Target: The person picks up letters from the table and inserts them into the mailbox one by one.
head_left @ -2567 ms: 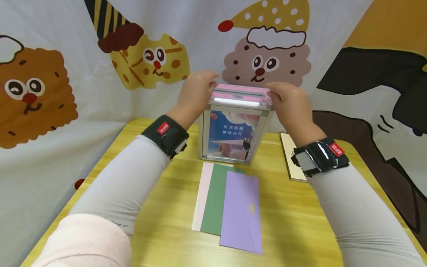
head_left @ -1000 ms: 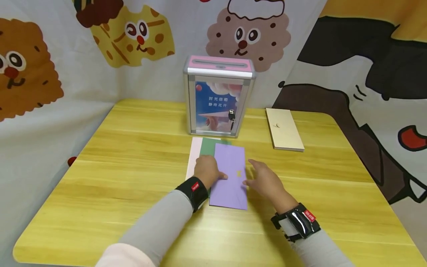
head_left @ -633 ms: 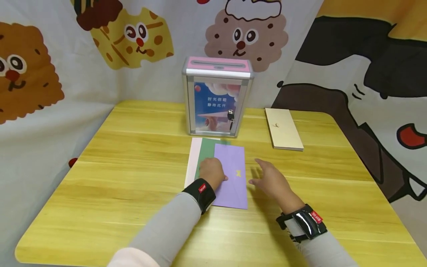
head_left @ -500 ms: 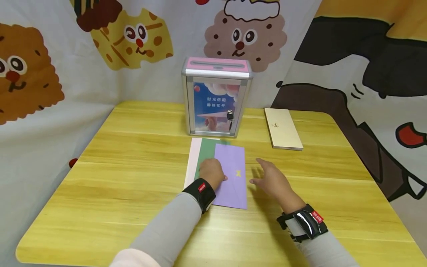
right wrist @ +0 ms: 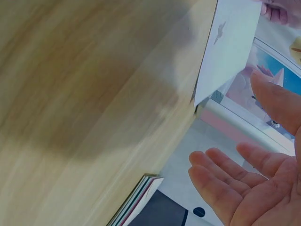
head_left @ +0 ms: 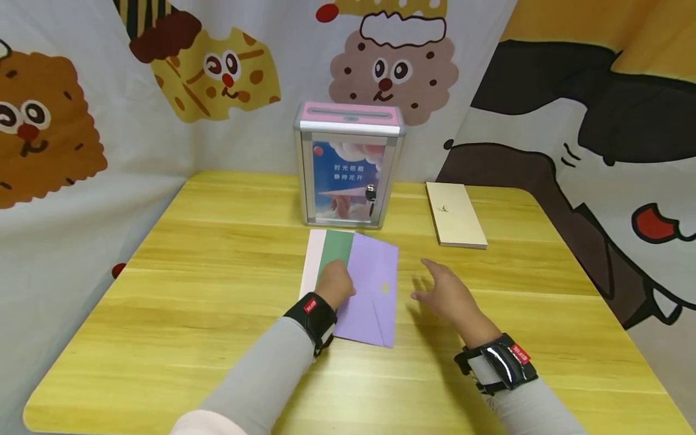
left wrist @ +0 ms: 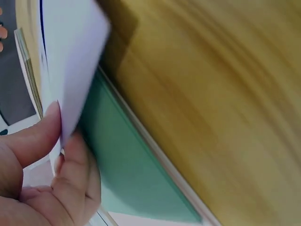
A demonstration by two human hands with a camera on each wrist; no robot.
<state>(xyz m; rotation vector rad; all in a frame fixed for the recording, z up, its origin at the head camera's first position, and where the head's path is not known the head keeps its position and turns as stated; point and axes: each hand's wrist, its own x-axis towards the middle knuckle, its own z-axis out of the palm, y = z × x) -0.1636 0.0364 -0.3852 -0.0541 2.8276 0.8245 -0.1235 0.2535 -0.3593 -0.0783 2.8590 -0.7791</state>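
Note:
My left hand (head_left: 335,284) pinches the left long edge of a purple envelope (head_left: 370,302) between thumb and fingers. In the left wrist view that envelope (left wrist: 77,61) stands tilted up off a green envelope (left wrist: 127,174). In the head view the green envelope (head_left: 337,244) lies partly under the purple one, and a pale pink envelope (head_left: 312,260) shows at its left. My right hand (head_left: 448,296) hovers to the right of the purple envelope, fingers spread and apart from it. The right wrist view shows this hand (right wrist: 254,183) with nothing in its fingers.
A silver-framed box (head_left: 348,166) with a pink slotted top and a keyed lock stands behind the envelopes. To its right lies a stack of cream envelopes (head_left: 457,214) on the wooden table (head_left: 217,272). A cartoon-printed cloth (head_left: 244,145) hangs behind.
Both hands have come down from the box top to the envelopes. My left hand has taken hold of the purple envelope and tilted it up. My right hand has drawn slightly away from it.

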